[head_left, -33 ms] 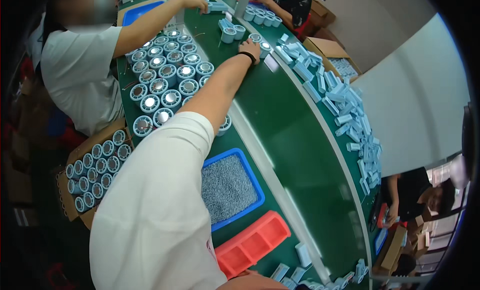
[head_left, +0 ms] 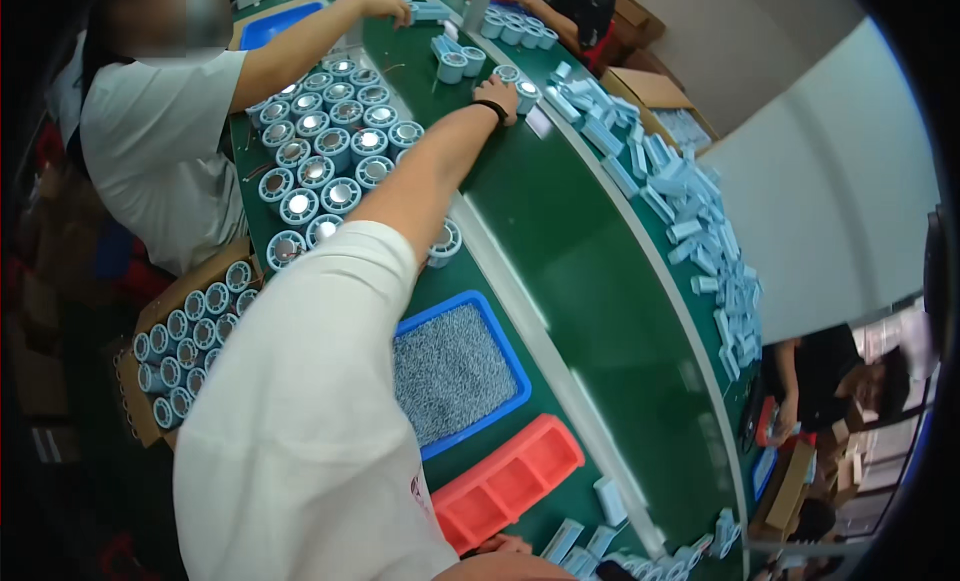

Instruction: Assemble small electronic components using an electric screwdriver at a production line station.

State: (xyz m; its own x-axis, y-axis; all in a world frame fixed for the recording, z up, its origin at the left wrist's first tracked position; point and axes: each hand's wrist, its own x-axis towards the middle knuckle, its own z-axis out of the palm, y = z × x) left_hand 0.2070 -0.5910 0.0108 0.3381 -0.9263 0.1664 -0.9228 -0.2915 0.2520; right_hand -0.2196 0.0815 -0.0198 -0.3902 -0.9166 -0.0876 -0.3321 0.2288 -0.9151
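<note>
My left arm stretches far across the green work surface (head_left: 560, 251). My left hand (head_left: 494, 95), with a black band at its wrist, has its fingers closed round light-blue cylindrical parts (head_left: 526, 93) by the far metal rail. Its palm side and some fingertips are hidden. Close by stand similar light-blue cylinders (head_left: 452, 67). At the lower edge, only a bit of my right hand (head_left: 500, 546) shows beside a red compartment tray (head_left: 476, 501); its grip is hidden.
A blue tray (head_left: 522, 389) holds small grey pieces. Rows of light-blue cylindrical units (head_left: 340, 195) stand left, above a cardboard box (head_left: 150, 433) of more. Loose light-blue parts (head_left: 690, 211) lie beyond the curved rail. A co-worker's arm (head_left: 300, 63) reaches in at upper left.
The view shifts slightly. My left hand stays at the light-blue cylinders with little movement. More of my right hand shows beside the red tray.
</note>
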